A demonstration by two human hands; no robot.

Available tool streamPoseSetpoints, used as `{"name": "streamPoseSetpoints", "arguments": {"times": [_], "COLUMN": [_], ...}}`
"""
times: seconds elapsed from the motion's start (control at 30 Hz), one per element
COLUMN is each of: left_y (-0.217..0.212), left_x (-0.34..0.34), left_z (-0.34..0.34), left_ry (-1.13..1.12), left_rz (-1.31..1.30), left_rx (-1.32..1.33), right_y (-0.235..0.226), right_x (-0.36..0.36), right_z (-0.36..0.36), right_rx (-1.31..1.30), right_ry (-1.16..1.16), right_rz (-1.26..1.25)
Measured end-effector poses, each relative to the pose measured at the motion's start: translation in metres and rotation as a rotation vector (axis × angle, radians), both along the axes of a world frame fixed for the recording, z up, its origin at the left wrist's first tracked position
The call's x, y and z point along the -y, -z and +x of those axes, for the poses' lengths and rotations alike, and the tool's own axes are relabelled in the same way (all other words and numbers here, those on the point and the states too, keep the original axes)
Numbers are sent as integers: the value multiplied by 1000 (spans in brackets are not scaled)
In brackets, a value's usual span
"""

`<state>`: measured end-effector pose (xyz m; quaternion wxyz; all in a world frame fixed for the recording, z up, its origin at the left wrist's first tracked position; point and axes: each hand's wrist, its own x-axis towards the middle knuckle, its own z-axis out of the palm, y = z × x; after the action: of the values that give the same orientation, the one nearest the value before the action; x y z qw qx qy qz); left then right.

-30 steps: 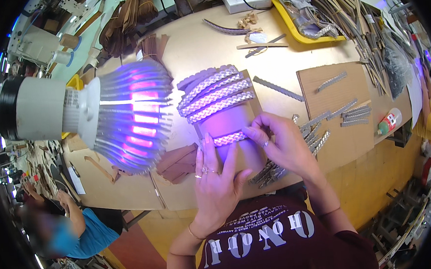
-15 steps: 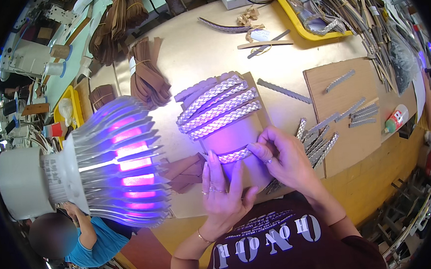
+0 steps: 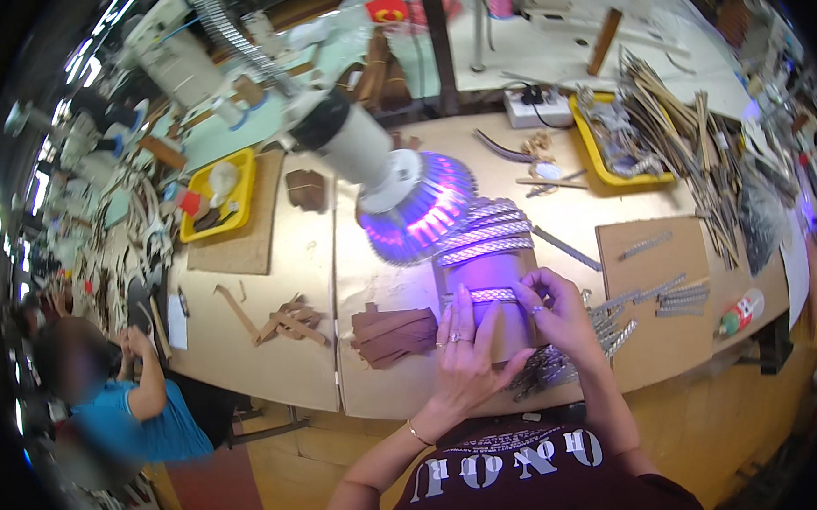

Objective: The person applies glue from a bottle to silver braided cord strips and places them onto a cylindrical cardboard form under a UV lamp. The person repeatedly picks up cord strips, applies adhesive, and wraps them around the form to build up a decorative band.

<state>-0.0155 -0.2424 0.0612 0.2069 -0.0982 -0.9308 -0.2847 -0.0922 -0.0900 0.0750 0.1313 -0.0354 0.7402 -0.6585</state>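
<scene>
Under the violet-lit lamp [image 3: 422, 212], a short braided strap [image 3: 493, 296] lies across a brown board [image 3: 484, 274]. The outstretched fingers of my left hand [image 3: 466, 354] rest on the strap's left end, thumb apart. At its right end, my right hand [image 3: 564, 313] pinches the strap between thumb and fingertips. Farther up the board, several braided straps [image 3: 490, 238] lie side by side, their upper left part hidden by the lamp. More loose braided pieces [image 3: 610, 336] lie beside and below my right hand.
Bundled brown strips [image 3: 395, 335] sit left of my hands. At right, a cardboard sheet [image 3: 657, 333] carries cut braids, with a green-tipped bottle [image 3: 738, 315] beyond. Yellow trays [image 3: 250, 194] stand farther back. A person in blue [image 3: 161, 415] works at the left.
The view has shifted and tilted up, so the lamp appears smaller and farther off and more of the workroom shows. My hands stay at the same strap's two ends.
</scene>
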Motion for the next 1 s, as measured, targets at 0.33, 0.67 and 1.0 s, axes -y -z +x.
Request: {"name": "streamPoseSetpoints", "arguments": {"times": [0.33, 0.67, 1.0], "left_y": [-18, -24, 17], "left_x": [-2, 3, -8], "left_z": [14, -9, 32], "left_ry": [-140, -116, 3], "left_rz": [3, 20, 161], "left_rx": [-264, -58, 105], "right_y": [-26, 7, 11], "right_x": [-17, -15, -91], "right_z": [-48, -102, -36], "right_rx": [77, 16, 59], "right_ry": [-239, 2, 104], "right_rz": [-269, -47, 160]}}
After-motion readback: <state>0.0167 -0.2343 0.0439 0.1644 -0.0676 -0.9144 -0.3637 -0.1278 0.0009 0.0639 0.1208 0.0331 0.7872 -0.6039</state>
